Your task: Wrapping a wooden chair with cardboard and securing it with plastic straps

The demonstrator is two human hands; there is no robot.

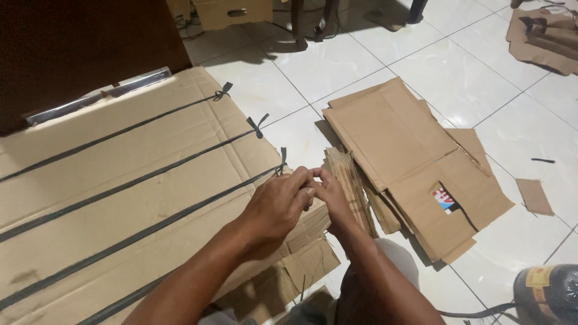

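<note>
A big stack of flattened cardboard (108, 180) lies on the floor at the left, bound by three dark straps (138, 180) with knotted ends at its right edge. My left hand (277, 207) and my right hand (328, 195) meet at that edge, fingers pinched together around the end of the nearest strap by its knot (282, 161). What lies between the fingertips is hidden. A bundle of narrow cardboard strips (349, 180) stands just right of my right hand.
Flattened brown boxes (403, 156) lie on the white tiles to the right, with a small cardboard scrap (534, 197) beyond. More cardboard (542, 36) sits at the far right corner. A dark cylinder with a yellow label (548, 295) is at bottom right. Dark wooden furniture (72, 42) stands at top left.
</note>
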